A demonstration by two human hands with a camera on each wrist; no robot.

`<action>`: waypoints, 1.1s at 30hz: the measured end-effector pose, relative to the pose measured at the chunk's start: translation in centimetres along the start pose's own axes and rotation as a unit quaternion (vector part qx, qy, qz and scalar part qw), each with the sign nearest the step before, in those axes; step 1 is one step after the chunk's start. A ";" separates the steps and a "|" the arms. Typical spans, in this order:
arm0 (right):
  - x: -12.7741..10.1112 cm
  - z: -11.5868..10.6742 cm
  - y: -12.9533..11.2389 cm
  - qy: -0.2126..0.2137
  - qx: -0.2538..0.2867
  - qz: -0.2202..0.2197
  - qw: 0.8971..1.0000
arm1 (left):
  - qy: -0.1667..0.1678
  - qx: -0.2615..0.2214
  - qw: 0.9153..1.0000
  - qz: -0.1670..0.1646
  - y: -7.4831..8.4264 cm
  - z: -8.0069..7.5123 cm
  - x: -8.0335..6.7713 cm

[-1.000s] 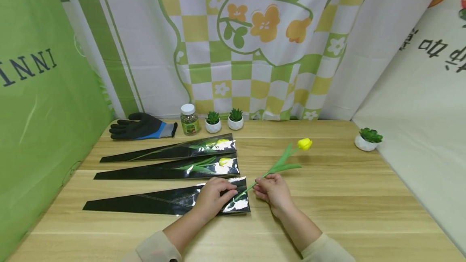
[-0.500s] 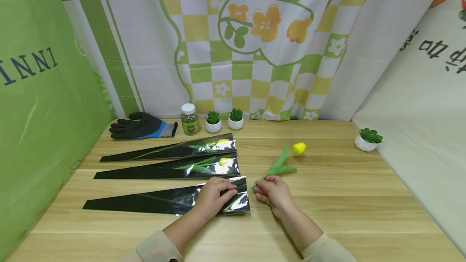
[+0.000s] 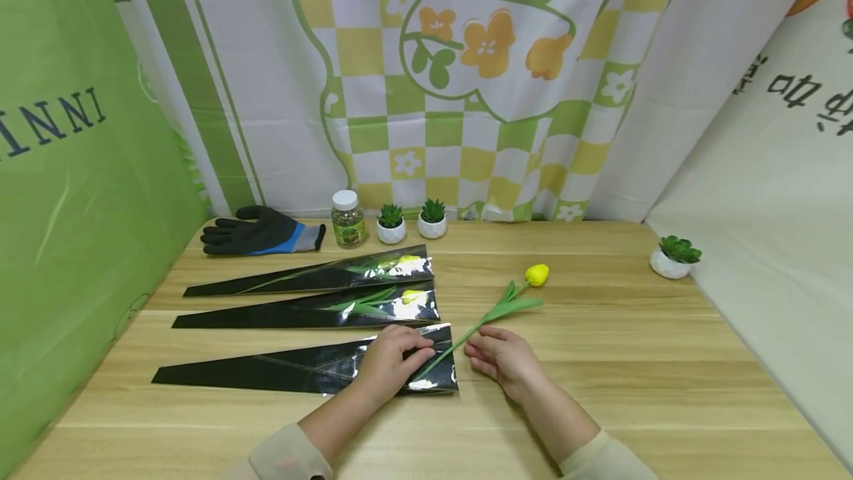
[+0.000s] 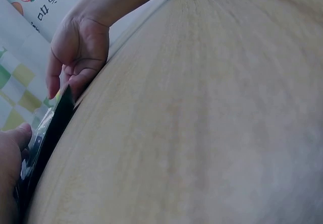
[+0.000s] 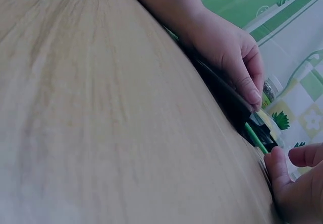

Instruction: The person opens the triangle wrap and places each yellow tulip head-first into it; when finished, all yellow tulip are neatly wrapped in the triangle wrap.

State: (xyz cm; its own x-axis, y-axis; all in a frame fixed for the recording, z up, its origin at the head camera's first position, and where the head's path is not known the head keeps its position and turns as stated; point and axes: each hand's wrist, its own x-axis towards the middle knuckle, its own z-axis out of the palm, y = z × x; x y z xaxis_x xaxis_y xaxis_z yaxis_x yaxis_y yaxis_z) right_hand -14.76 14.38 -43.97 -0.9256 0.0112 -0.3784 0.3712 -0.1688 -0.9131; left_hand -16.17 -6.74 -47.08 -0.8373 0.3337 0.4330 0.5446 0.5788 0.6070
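In the head view, a yellow tulip [image 3: 501, 310] lies slantwise, bloom to the upper right. Its stem overlaps the mouth of the nearest black flower sleeve [image 3: 280, 370]; whether it runs under the clear film, I cannot tell. My left hand [image 3: 389, 361] rests over that sleeve. In the right wrist view, the left thumb and fingers pinch the sleeve's film edge by the mouth. My right hand [image 3: 505, 361] is just right of the mouth, fingertips close beside the green stem [image 5: 256, 138]. Its thumb and forefinger stand apart in the right wrist view.
Two more black sleeves, the middle one [image 3: 266, 315] and the far one [image 3: 266, 284], each hold a yellow tulip. Along the back are a work glove [image 3: 256, 232], a white-lidded jar [image 3: 348, 222] and two potted succulents [image 3: 391, 224]. Another succulent [image 3: 674, 258] stands at right.
The tulip's bloom has shifted left and slightly down, and more stem now shows over the sleeve. My right fingers have let go of the stem. The left hand has stayed in place.
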 end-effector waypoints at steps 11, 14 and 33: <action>1.2 -3.6 -3.1 -0.002 -0.322 -0.154 0.934 | 0.005 -0.005 1.000 0.001 -0.1 0.0 -0.1; 2.5 -4.9 -4.4 -0.011 -0.437 -0.242 0.866 | 0.006 -0.006 1.000 0.002 0.0 0.0 0.0; 6.2 -6.3 -5.9 -0.125 -0.666 -0.317 0.664 | 0.003 -0.005 1.000 0.009 -0.2 -0.1 -0.1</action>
State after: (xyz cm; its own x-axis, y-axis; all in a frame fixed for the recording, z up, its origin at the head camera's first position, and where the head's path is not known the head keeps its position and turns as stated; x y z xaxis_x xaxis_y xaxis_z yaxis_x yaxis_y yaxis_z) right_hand -22.28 21.71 -41.87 -0.8488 -0.5278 0.0308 -0.5162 0.8146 -0.2646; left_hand -16.22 -7.00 -47.20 -0.8276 0.3388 0.4476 0.5594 0.5650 0.6065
